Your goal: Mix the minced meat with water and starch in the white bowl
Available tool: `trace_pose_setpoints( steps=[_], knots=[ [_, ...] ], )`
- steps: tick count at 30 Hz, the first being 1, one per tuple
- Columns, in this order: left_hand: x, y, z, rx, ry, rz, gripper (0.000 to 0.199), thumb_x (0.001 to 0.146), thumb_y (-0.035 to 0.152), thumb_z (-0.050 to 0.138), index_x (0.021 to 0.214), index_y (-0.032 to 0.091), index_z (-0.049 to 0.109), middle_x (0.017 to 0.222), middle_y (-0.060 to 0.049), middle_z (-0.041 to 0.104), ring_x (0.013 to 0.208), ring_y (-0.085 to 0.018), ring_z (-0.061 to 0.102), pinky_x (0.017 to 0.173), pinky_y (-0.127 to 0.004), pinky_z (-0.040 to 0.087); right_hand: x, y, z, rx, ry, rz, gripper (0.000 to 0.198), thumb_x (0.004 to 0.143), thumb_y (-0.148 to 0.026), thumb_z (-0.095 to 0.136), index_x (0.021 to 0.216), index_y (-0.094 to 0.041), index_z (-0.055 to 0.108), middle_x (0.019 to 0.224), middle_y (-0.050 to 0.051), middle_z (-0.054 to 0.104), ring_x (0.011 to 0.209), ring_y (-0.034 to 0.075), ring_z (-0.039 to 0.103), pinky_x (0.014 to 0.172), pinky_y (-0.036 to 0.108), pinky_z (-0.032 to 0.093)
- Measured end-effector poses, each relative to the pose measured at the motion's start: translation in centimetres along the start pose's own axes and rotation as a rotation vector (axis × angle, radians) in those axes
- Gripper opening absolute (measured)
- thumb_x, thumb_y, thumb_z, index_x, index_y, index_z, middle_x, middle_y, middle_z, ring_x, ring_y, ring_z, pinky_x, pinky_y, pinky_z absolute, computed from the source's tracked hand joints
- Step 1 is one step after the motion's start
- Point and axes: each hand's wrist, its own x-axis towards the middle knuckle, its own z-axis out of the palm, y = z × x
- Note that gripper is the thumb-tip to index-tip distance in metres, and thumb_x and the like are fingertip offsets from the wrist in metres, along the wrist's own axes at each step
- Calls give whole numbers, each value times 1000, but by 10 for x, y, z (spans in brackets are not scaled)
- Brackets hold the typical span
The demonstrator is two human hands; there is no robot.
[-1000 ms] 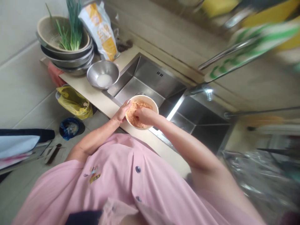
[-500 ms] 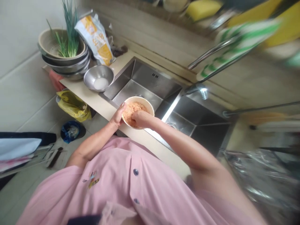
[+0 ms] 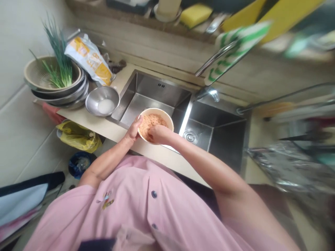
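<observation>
A white bowl point(image 3: 170, 121) is held over the near edge of the sink, tilted slightly toward me. Inside lies a lumpy orange-pink mixture point(image 3: 149, 122) that looks like minced meat. My left hand point(image 3: 134, 129) grips the bowl's left side, thumb over the rim and the other fingers mostly hidden beneath. Reaching in from the right, my right hand point(image 3: 159, 134) is curled into the mixture. Its fingertips are buried, so what lies between them is mostly covered.
A double steel sink point(image 3: 154, 99) with a faucet point(image 3: 206, 94) is set in the counter. Left of it are a steel bowl point(image 3: 102, 99) with white contents, stacked basins with green onions point(image 3: 62, 71), and a printed bag point(image 3: 90, 59). A yellow bag point(image 3: 78, 137) hangs below the counter edge.
The view has shifted, so the surroundings appear moved. My left hand still holds the bowl, and my right hand stays in the mixture with only a slight change of position.
</observation>
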Motion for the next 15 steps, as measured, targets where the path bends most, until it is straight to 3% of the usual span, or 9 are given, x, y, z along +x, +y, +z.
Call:
trace_pose_setpoints(
  steps=[3,6,8,12,15],
  knots=[
    [10,5,0,29,-57,-8,47,103,49,78,134,16,72,128,-14,81,138,-37,71,125,-50,51,1,-2,-6,46,44,76,40,113,-12,47,129,-10,83,131,18,81,120,28,77,105,31,55],
    [19,7,0,20,-104,-46,50,100,54,80,129,15,73,126,-15,81,138,-39,71,124,-54,52,3,-2,-8,28,-17,190,34,109,-12,59,134,-7,81,134,21,80,126,31,76,108,31,54],
    [24,6,0,28,-121,-65,50,99,54,81,130,16,72,125,-14,81,138,-38,71,123,-52,53,4,-1,-8,60,-71,168,34,106,-10,61,132,-7,82,131,20,81,122,30,78,106,30,55],
    [31,4,1,66,-160,-104,46,99,51,81,129,18,72,128,-13,81,133,-36,74,119,-50,57,8,6,-3,70,50,233,39,110,-10,50,131,-9,84,128,19,82,119,29,78,103,31,56],
    [36,6,1,54,-176,-126,46,99,52,80,128,17,71,125,-14,81,131,-38,75,117,-52,58,14,14,9,71,67,223,28,102,-9,65,117,-11,88,111,16,85,105,27,81,96,28,57]
  ],
)
